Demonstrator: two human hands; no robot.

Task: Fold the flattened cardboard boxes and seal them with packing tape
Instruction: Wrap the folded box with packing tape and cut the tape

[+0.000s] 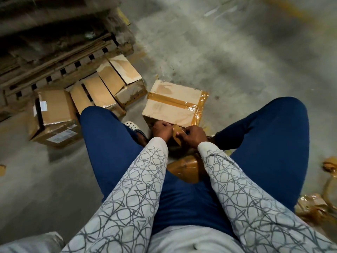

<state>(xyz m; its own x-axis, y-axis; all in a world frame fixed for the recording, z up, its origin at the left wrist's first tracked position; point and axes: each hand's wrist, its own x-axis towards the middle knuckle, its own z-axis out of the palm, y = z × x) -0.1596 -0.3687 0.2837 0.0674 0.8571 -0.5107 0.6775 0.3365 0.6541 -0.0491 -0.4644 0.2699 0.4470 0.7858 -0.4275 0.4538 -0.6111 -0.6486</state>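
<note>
Grey-white sleeves with scribbled line pattern (138, 179) reach forward over dark blue trousers (102, 143). Between the knees lies a brown roll of packing tape (184, 169). Beyond it, the left hand (161, 130) and right hand (194, 135) each keep a pinching grip on a short brown tape strip (177, 132) at the near edge of a tan cardboard box sealed with brown tape (173, 105), which sits on the grey concrete floor (237, 61). Farther left stand more folded cardboard boxes (113, 84). One bears white labels (62, 135), their print too small to read. Behind them lies stacked flattened cardboard (54, 57).

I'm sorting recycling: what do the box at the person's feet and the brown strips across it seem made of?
Box: matte tan cardboard, scuffed, probably corrugated. Strips: glossy brown plastic packing tape, judging by shine and wrinkles at the right edge.
</note>
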